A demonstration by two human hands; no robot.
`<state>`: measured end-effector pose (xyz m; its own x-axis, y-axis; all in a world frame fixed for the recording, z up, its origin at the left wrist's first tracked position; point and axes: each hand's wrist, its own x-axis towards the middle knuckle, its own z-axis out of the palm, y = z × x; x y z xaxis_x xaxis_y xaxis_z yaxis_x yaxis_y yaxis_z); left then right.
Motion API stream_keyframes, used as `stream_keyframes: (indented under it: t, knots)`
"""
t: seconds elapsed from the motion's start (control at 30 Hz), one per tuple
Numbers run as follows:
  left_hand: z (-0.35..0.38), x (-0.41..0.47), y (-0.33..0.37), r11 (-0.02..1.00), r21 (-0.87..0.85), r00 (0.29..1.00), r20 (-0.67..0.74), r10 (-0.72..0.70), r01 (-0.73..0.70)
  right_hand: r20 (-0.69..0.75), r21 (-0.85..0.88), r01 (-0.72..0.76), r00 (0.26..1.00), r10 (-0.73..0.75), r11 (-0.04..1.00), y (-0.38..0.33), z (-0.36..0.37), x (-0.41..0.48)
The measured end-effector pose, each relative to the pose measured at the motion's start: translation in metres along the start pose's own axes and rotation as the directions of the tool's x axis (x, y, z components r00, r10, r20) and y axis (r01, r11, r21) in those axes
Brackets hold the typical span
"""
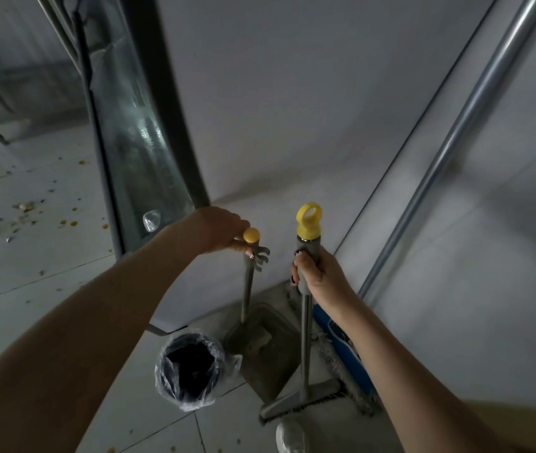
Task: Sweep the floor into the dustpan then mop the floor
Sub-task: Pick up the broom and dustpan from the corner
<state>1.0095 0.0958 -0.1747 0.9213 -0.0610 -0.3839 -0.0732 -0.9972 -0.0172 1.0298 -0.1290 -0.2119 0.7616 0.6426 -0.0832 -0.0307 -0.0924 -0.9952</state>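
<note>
My left hand (219,232) pinches the top of the grey dustpan handle (247,279), just under its yellow cap. The dustpan (265,351) stands upright on the floor by the wall. My right hand (317,276) is closed around the grey grip of the broom (305,338), below its yellow ring end. The broom head (299,398) rests on the tiles. A flat mop with a blue pad (346,354) leans behind the broom, and its long metal pole (462,125) runs up to the right. Crumbs and scraps (27,214) litter the floor at the left.
A black bin lined with clear plastic (189,371) stands on the floor left of the dustpan. A glass door with a dark frame (139,132) rises at centre left. White wall panels fill the middle and right. A white shoe (289,436) shows at the bottom.
</note>
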Motion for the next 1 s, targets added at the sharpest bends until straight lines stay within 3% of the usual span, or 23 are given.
stream_keyframes:
  t: [0.33, 0.53, 0.63, 0.77, 0.9, 1.0]
  knots:
    - [-0.012, -0.009, 0.058, 0.999, -0.047, 1.000, 0.021, -0.022, 0.023, -0.063, -0.108, 0.025, 0.998, -0.032, 0.994, -0.019, -0.012, -0.004]
    - [-0.024, -0.021, 0.067, 0.889, -0.425, 0.983, 0.134, -0.127, 0.173, -0.099, -0.134, 0.039, 0.994, -0.052, 0.990, -0.031, -0.023, -0.013]
    - [-0.032, -0.032, 0.069, 0.709, -0.663, 0.969, 0.207, -0.133, 0.239, -0.117, -0.140, 0.051, 0.991, -0.068, 0.989, -0.037, -0.027, -0.017]
    - [-0.038, -0.048, 0.081, 0.359, -0.874, 0.944, 0.295, -0.146, 0.328, -0.144, -0.127, 0.069, 0.986, -0.087, 0.990, -0.047, -0.034, -0.027]
    - [-0.043, -0.067, 0.095, 0.026, -0.947, 0.939, 0.313, -0.145, 0.320, -0.157, -0.106, 0.061, 0.985, -0.077, 0.993, -0.065, -0.042, -0.036]
    - [-0.048, -0.081, 0.104, -0.140, -0.942, 0.937, 0.322, -0.133, 0.304, -0.167, -0.112, 0.083, 0.981, -0.101, 0.990, -0.079, -0.046, -0.040]
